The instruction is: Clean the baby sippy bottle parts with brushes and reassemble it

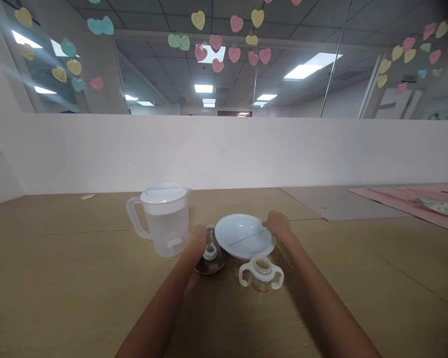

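My left hand is closed at the left rim of a dark metal dish, close beside the clear plastic pitcher; its fingertips are mostly hidden. In this dish sits a small white bottle collar. My right hand grips the right rim of a white plate, which has a thin dark line across it. Just in front of the plate stands a clear baby bottle with a white two-handled collar and an open top. A thin yellowish strip shows beside my right forearm.
The lidded pitcher stands left of my left hand, handle to the left. A pink sheet with a pale item lies at the far right, next to a grey sheet. A white wall bounds the tan tabletop.
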Motion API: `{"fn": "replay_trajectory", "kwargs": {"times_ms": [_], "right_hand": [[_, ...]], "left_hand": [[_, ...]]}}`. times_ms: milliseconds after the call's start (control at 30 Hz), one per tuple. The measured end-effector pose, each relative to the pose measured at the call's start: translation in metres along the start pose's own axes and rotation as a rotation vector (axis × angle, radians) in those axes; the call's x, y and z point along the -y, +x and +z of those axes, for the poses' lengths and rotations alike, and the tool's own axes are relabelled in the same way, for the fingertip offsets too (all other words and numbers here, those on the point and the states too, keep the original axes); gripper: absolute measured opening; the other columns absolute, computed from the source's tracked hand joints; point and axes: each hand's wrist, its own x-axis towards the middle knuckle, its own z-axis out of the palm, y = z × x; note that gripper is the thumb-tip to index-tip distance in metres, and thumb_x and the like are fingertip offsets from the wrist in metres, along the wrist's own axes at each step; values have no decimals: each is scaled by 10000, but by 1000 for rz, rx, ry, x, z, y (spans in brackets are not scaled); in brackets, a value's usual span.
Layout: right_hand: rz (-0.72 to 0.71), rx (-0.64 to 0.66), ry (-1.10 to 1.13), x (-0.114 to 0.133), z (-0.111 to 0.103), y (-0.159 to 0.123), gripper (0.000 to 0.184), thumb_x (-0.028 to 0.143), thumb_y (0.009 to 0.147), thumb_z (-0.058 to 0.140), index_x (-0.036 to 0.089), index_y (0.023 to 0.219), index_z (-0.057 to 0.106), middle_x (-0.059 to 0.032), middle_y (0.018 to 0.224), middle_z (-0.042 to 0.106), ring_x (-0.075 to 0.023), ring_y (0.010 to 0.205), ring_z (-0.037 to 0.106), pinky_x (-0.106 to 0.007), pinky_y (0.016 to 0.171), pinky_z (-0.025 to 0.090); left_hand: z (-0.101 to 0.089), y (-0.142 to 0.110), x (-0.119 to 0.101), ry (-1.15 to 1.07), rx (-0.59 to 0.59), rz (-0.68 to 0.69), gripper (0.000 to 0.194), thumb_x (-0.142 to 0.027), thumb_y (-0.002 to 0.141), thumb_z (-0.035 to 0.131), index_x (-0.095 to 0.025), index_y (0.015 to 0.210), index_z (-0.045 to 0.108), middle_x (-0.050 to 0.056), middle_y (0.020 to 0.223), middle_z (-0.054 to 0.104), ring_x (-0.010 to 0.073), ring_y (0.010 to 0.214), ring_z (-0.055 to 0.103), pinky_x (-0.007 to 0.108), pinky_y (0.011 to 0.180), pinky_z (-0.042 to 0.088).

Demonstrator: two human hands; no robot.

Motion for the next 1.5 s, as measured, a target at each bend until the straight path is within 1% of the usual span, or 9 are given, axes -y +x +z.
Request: {"fn": "replay_trajectory", "kwargs": {"times_ms": [200, 367, 600, 733, 867, 967, 1067, 1300, 1500], "right_hand": [[-69, -11, 107, 1, -11, -2, 150, 188, 693, 625, 99, 804, 674, -137, 792, 667, -227, 762, 637, -253, 606, 431], [-173, -32, 294, 10, -27, -9, 204, 186, 700, 626, 142, 896, 660, -45, 808, 666, -118, 638, 612, -183, 570, 429], [-315, 137, 1105, 43, -20, -23, 217, 169, 733, 612, 98, 936, 639, -61, 808, 651, -93, 610, 575, -180, 566, 470], [-326, 271, 940, 53, 3, -24, 226, 254, 844, 501, 105, 887, 665, -69, 795, 660, -97, 623, 581, -192, 608, 473], [-291, 187, 766, 51, 12, -24, 421, 314, 903, 389, 100, 661, 659, -58, 553, 580, -123, 513, 530, -246, 591, 435], [-282, 78, 646, 43, -4, -26, 540, 374, 898, 391, 133, 448, 567, -54, 471, 511, -142, 515, 511, -278, 635, 404], [-298, -82, 555, 33, -33, -31, 584, 467, 893, 351, 145, 462, 579, -48, 475, 522, -136, 484, 493, -274, 595, 388], [-470, -129, 1169, 12, -106, -67, 445, 560, 727, 599, 117, 716, 644, -27, 595, 571, -94, 462, 486, -210, 437, 400], [-437, -299, 1216, 29, -113, -88, 555, 644, 734, 530, 123, 553, 587, 3, 431, 475, -57, 318, 367, -180, 298, 255]], "left_hand": [[-2, 0, -5, 102, -69, -92, 207, -109, 830, 447, -96, 872, 649, 168, 864, 648, 236, 873, 625, 299, 717, 478], [-27, -6, -9, 149, -144, -95, 265, -29, 813, 385, -73, 910, 628, 182, 924, 635, 248, 909, 617, 320, 735, 479], [-67, -16, -16, 150, -288, -8, 223, -126, 815, 429, -108, 918, 626, 148, 892, 645, 242, 868, 614, 293, 691, 461], [-72, -16, -19, 82, -394, 92, 274, -259, 868, 393, -162, 867, 649, 98, 879, 670, 217, 823, 618, 269, 675, 435], [-70, -16, -24, -258, -460, 270, 227, -292, 832, 471, -189, 850, 673, 50, 826, 694, 187, 749, 624, 247, 653, 426], [-66, -15, -30, -511, -448, 370, 199, -246, 799, 507, -179, 862, 684, 40, 855, 698, 177, 771, 620, 243, 688, 437], [-60, -14, -35, -671, -384, 454, 211, -232, 788, 505, -160, 861, 689, 44, 863, 694, 179, 781, 610, 241, 684, 445], [-52, -15, -44, -787, -267, 481, 239, -272, 790, 489, -120, 787, 675, 54, 751, 671, 168, 688, 578, 233, 611, 436], [-47, -13, -47, -867, -227, 497, 263, -293, 771, 507, -114, 836, 689, 69, 819, 684, 187, 741, 587, 242, 629, 447]]}}
